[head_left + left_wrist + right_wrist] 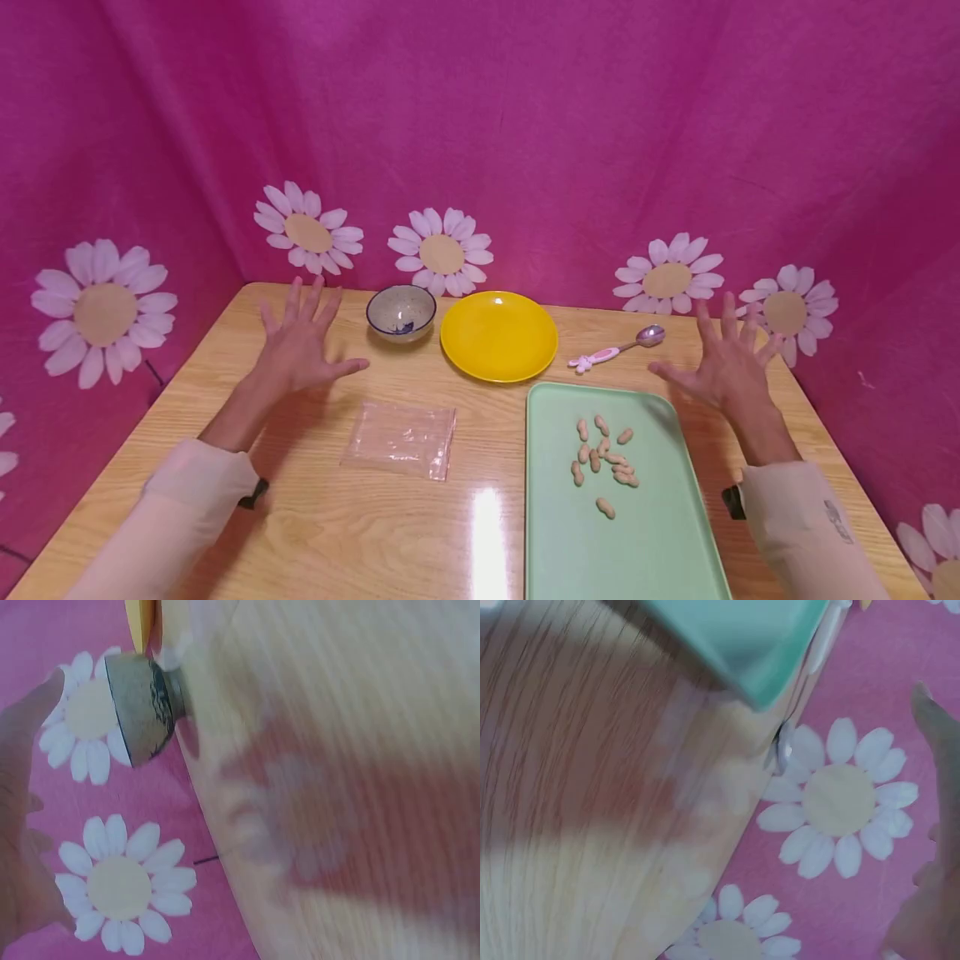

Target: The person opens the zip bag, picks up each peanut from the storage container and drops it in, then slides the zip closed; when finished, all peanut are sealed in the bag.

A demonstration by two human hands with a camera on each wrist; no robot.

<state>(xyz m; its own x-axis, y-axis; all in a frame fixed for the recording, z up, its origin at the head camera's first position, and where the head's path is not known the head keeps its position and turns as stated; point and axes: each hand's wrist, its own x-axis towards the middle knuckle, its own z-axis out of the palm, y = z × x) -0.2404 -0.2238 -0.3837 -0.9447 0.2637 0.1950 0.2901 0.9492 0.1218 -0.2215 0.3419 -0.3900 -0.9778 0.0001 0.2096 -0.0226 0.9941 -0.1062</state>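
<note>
My left hand (296, 346) is spread above the table's left side with nothing in it, nearest to a small bowl (401, 315) with a dark blue rim. The right hand (729, 371), also spread and holding nothing, hovers right of a spoon (618, 348) with a pink rabbit handle. Between the hands lies a yellow plate (499, 337). A pale green tray (622, 558) carries several unshelled peanuts (595, 460). On the left of the tray, a clear plastic bag (401, 440) lies flat. In the left wrist view the bowl (141, 709) appears beyond the thumb.
A wooden table (360, 533) bears everything. Pink cloth (495, 150) with white daisies stands along its back and both sides. The tray reaches the bottom edge of the head view. Bright glare (487, 542) lies on the wood left of the tray.
</note>
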